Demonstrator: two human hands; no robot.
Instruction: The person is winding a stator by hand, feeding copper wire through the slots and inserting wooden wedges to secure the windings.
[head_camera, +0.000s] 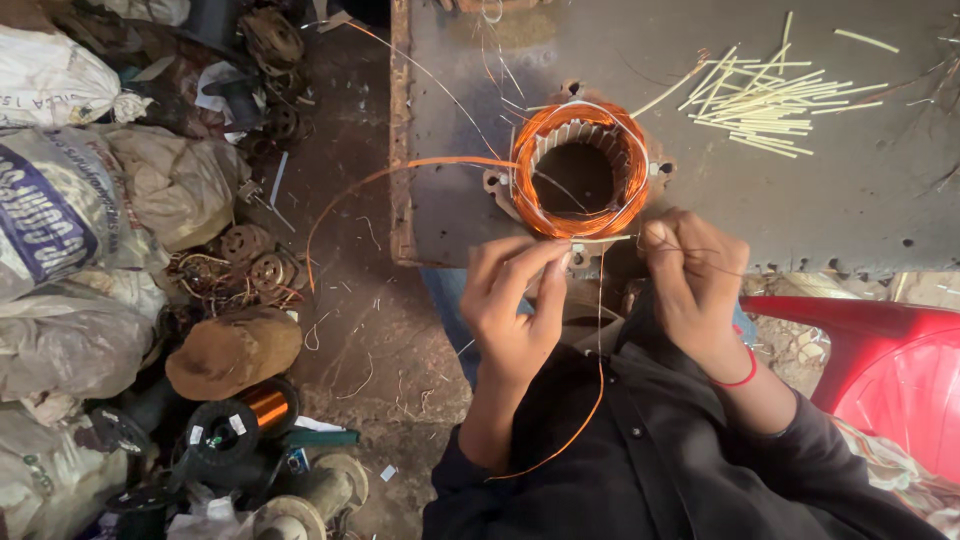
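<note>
A round motor stator (580, 170) wound with orange copper wire lies on a grey metal table (800, 200). Both hands work at its near edge. My left hand (515, 300) pinches a thin pale stick (600, 238) between fingers and thumb. My right hand (695, 275), a red thread round its wrist, is closed on the other end of the stick and a thin wire. A loose copper wire (350, 195) loops off the stator to the left, and another strand hangs down over my dark shirt.
A pile of pale sticks (765, 100) lies on the table at the back right. A red plastic chair (880, 360) stands at right. On the dirt floor at left are sacks (70, 200), old rotors (245, 245) and a copper wire spool (255, 410).
</note>
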